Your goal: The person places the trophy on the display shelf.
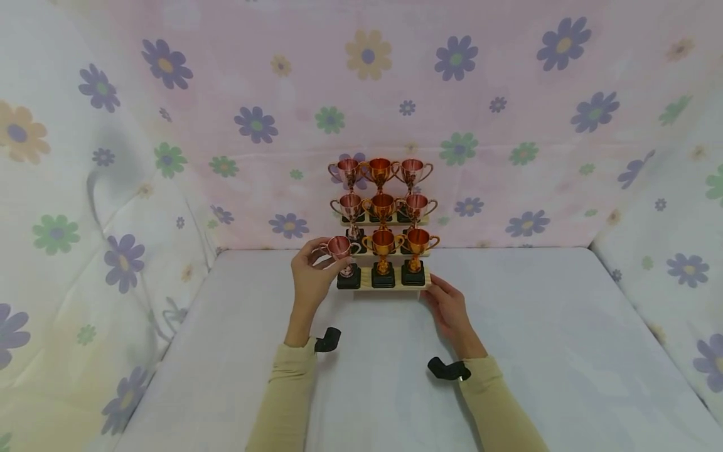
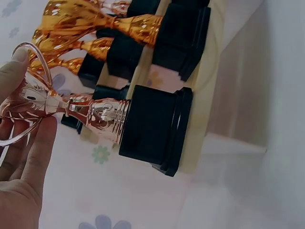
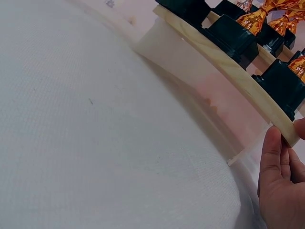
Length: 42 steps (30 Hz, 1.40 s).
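Observation:
A small rose-gold trophy cup [image 1: 339,247] with a black base [image 2: 148,126] stands at the left end of the lowest shelf on a tiered wooden stand [image 1: 366,277]. My left hand [image 1: 312,276] holds this trophy by its cup, thumb and fingers on either side near the handles. Its base sits right at the board. At the other end, my right hand [image 1: 452,312] pinches the edge of the lowest board [image 3: 233,76] between thumb and fingers. Two gold trophies, one in the middle [image 1: 383,243] and one at the right [image 1: 418,242], share that shelf.
Two higher shelves carry more gold and rose-gold trophies [image 1: 381,169] in rows. Clear side panels [image 3: 209,95] support the stand on a white tabletop [image 1: 565,326]. Flowered cloth [image 1: 282,81] hangs behind and at both sides. A black wrist mount [image 1: 329,339] sits on each sleeve.

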Each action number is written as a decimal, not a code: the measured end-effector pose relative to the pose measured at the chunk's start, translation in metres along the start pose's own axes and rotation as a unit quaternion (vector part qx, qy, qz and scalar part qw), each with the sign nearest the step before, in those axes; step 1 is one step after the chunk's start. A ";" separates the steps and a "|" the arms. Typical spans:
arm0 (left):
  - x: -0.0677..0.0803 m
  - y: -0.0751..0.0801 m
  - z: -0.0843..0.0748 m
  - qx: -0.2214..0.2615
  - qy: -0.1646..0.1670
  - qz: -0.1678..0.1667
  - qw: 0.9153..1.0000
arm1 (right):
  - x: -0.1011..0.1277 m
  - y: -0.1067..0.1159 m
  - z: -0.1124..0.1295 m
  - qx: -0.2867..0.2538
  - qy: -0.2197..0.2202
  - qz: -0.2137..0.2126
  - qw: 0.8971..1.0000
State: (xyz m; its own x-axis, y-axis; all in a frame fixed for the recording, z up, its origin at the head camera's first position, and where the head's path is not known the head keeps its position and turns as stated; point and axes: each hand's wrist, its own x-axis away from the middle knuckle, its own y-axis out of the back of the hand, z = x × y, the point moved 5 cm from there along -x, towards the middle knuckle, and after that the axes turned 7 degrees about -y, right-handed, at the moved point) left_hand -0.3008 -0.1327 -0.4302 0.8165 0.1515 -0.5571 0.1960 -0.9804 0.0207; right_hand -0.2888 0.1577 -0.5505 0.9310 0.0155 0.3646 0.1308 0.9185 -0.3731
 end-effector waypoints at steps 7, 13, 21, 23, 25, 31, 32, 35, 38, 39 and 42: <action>0.001 -0.014 -0.008 -0.005 -0.002 0.007 1.000 | 0.003 -0.001 -0.001 0.001 0.002 0.000 1.000; 0.002 -0.019 -0.030 0.000 -0.005 0.008 1.000 | 0.003 -0.002 -0.003 0.000 0.004 -0.001 1.000; 0.002 -0.021 -0.017 0.005 -0.016 -0.002 1.000 | -0.002 -0.004 -0.006 0.004 0.006 -0.003 1.000; 0.001 -0.021 -0.007 0.002 -0.016 -0.005 1.000 | -0.003 -0.005 -0.005 0.007 0.006 -0.001 1.000; 0.000 -0.020 0.003 0.005 -0.016 -0.004 1.000 | -0.003 -0.006 -0.003 0.024 0.006 0.007 1.000; 0.005 -0.009 0.012 0.005 -0.028 0.034 0.999 | 0.013 0.013 0.016 0.178 0.017 0.050 0.983; 0.006 -0.005 0.013 -0.012 -0.032 0.043 0.999 | 0.018 0.021 0.022 0.214 0.039 0.048 0.975; 0.011 0.014 0.013 -0.096 -0.035 0.074 0.992 | 0.034 0.042 0.046 0.370 0.147 0.008 0.917; 0.016 0.034 0.015 -0.221 -0.032 0.119 0.968 | 0.051 0.058 0.063 0.519 0.245 -0.056 0.817; 0.018 0.040 0.017 -0.263 -0.030 0.137 0.955 | 0.055 0.061 0.067 0.560 0.261 -0.070 0.784; 0.026 0.053 0.026 -0.370 -0.024 0.191 0.909 | 0.062 0.067 0.070 0.626 0.263 -0.083 0.729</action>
State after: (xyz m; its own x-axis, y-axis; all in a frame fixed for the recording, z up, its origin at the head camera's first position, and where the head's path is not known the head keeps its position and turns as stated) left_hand -0.2832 -0.1840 -0.4650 0.8807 -0.2059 -0.4266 0.2285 -0.6042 0.7634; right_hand -0.2460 0.2475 -0.4931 0.9828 0.0111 -0.1845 0.1499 0.5363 0.8306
